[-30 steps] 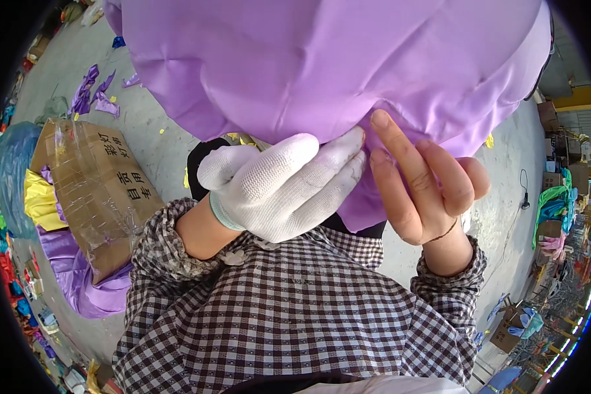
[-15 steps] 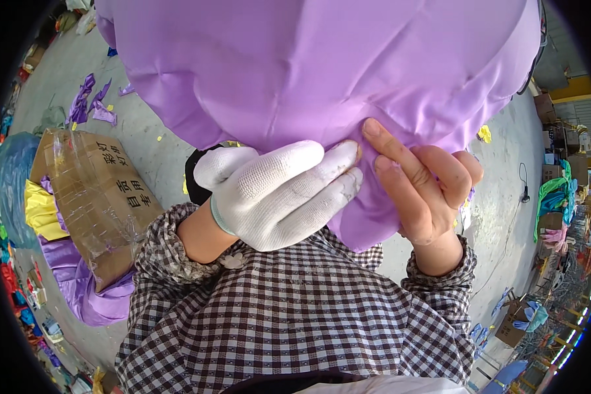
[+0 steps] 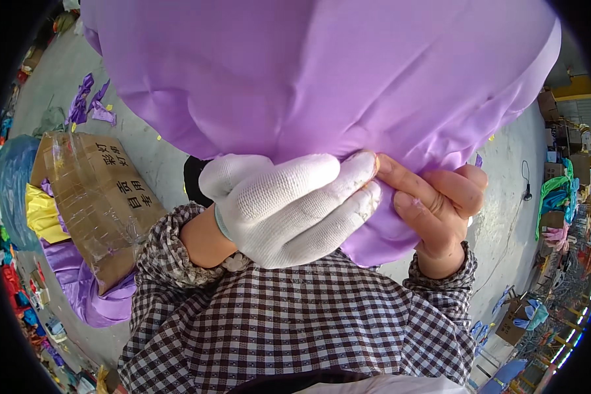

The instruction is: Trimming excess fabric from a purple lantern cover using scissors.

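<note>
A large sheet of shiny purple satin fabric fills the upper middle, pulled taut above and gathered into folds at its lower edge. My left hand, in a white knit glove, grips that lower edge with its fingers drawn together, their tips marked with brown stains. From the right, my bare right hand pinches the same edge, its fingertips meeting the gloved ones. A loose flap of the satin hangs below between the two hands. Whatever lies under the fingertips is hidden.
On the left stands a cardboard box with yellow cloth and purple cloth beside it. A blue plastic bag lies behind it. Purple scraps lie on the grey floor. At the right are a cable and green cloth.
Both hands have come slightly lower and to the right along with the fabric edge. My right fingertips have closed in against the gloved fingers.
</note>
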`<state>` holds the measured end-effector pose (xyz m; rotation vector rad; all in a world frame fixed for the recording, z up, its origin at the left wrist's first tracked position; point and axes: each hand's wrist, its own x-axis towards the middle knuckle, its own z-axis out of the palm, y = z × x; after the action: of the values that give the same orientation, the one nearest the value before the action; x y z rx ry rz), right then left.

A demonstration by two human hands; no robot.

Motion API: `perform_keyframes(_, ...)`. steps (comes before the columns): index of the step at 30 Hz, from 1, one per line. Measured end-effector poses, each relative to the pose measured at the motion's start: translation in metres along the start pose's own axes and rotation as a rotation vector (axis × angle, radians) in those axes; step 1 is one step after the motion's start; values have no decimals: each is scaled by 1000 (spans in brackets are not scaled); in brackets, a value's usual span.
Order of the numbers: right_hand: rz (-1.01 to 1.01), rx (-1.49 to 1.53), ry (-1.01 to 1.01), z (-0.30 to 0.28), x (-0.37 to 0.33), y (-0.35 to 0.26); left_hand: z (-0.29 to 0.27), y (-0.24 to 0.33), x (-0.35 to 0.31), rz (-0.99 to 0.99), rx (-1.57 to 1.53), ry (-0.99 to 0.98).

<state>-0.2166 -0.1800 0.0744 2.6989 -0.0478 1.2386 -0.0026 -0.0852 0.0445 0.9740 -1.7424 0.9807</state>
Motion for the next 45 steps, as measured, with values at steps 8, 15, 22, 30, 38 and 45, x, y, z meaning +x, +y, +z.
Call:
perform_keyframes(8,27,-67,-74,3,-2,-1,2,8,-8,-70,51,-21)
perform_keyframes(15,-71,-294,-22,11,6,-12,10,12,-14,-38,262,186)
perform_keyframes(22,-185,-557,266,35,12,4,6,14,-21,-48,269,173)
perform_keyframes(30,-59,-532,164,30,21,-8,10,6,-12,20,192,177)
perform_keyframes(38,-102,-504,-27,11,35,-9,6,20,-31,0,204,169)
perform_keyframes(45,-129,-476,-23,12,29,-7,-42,21,-78,-417,-563,-204)
